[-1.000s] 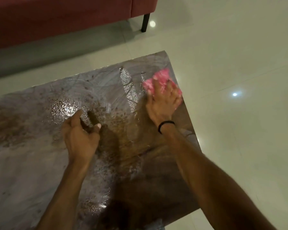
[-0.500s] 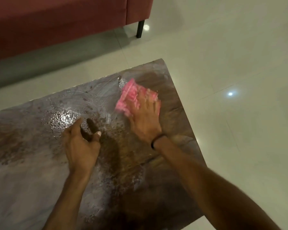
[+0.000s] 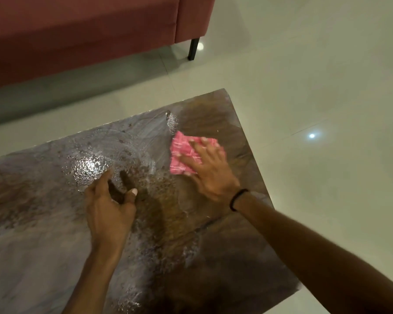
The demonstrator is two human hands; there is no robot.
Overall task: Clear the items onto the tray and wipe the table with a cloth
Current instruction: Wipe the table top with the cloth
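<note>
A pink checked cloth (image 3: 183, 152) lies flat on the glossy marbled table (image 3: 43, 223), near its far right corner. My right hand (image 3: 210, 171) presses down on the cloth with fingers spread; a black band circles that wrist. My left hand (image 3: 109, 209) rests on the tabletop to the left of the cloth, fingers loosely apart and holding nothing. Wet streaks and droplets shine on the surface around both hands. No tray and no other items are in view.
A red sofa (image 3: 89, 35) with a black leg (image 3: 193, 48) stands beyond the table's far edge. Pale glossy floor tiles (image 3: 315, 98) surround the table at the right and back. The table's right edge runs diagonally close to my right forearm.
My right hand has slid the cloth from the far right corner leftward and a little toward me across the table. My left hand has stayed in place.
</note>
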